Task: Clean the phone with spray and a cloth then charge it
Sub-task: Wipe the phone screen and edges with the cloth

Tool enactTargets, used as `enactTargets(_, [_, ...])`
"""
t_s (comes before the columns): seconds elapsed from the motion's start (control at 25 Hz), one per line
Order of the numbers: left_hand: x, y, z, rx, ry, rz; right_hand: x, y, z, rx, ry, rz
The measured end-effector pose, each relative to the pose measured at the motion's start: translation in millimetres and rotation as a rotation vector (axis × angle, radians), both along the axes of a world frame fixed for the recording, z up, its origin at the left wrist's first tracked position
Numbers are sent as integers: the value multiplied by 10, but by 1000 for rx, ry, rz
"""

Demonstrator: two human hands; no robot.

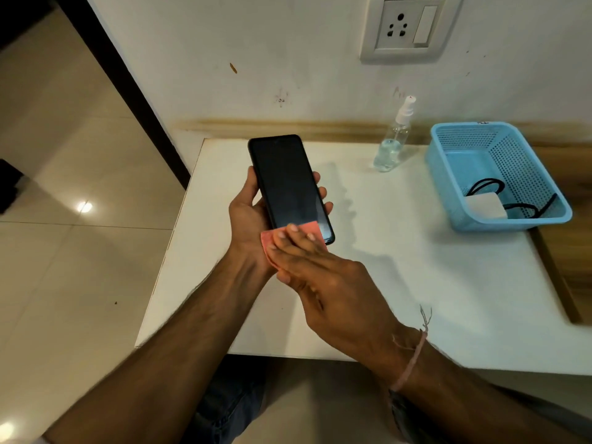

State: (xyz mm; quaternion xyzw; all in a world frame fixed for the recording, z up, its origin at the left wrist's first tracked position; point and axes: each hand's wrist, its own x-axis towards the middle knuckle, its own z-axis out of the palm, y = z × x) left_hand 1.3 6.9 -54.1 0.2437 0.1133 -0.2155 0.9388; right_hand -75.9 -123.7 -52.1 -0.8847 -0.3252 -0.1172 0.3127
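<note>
A black phone (285, 181) with a dark screen is held screen-up above the white table (416, 267). My left hand (248, 216) grips it from below, thumb on the left edge and fingertips curled over the right edge. My right hand (323, 277) lies flat with straight fingers, pressing a small pink cloth (312, 227) onto the phone's lower end. A clear spray bottle (392, 144) with a white nozzle stands upright at the back of the table. A white charger (485, 205) with a black cable (487, 184) lies in the blue basket (448, 187).
A wall socket (405, 27) with a switch sits on the wall above the table, right of centre. The basket stands at the table's right side. A wooden board edge (557, 274) runs along the right. Tiled floor lies to the left.
</note>
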Motion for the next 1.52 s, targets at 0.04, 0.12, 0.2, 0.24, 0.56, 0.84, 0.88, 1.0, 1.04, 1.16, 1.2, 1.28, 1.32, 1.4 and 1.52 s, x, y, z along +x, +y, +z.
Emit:
enactTargets(0.04, [6,16,-4,0,0,23,-24,-10,-10,1,13,13])
enactTargets(0.12, [16,15,-16,-13,6,46,-35,-21,-29,-12,-21,21])
enactTargets(0.2, [27,-8,-28,-42,12,28,-6,-17,-40,-40,-84,7])
enactTargets(0.24, [24,-31,-27,-40,8,7,22,-11,-36,-51,-102,-11])
enactTargets(0.56, [-184,-432,23,-47,17,-46,481,-46,211,54,-48,-259])
enactTargets(0.84, [-226,-470,18,-64,74,-80,516,-86,258,69,77,-294])
enactTargets(0.88, [-219,-457,6,-51,75,-79,444,-83,244,74,98,-278])
enactTargets(1.0, [-165,-402,-12,0,31,-110,159,-92,179,50,74,-203])
enactTargets(1.04, [-141,-380,-6,2,17,-118,65,-105,162,2,21,-189])
enactTargets(1.16, [-91,-334,19,-27,-5,-113,-156,-166,67,-197,-79,-148])
enactTargets(1.2, [-85,-331,22,-29,-11,-112,-193,-194,42,-257,-42,-111])
enactTargets(1.28, [-78,-326,16,-42,-19,-104,-203,-219,48,-366,47,-41])
enactTargets(1.32, [-70,-315,13,-49,-21,-94,-176,-211,71,-385,64,-34])
enactTargets(1.4, [-50,-287,21,-51,-26,-78,-78,-132,167,-294,95,-51])
enactTargets(1.52, [-75,-325,-17,-42,-38,-38,268,52,438,-130,190,-196])
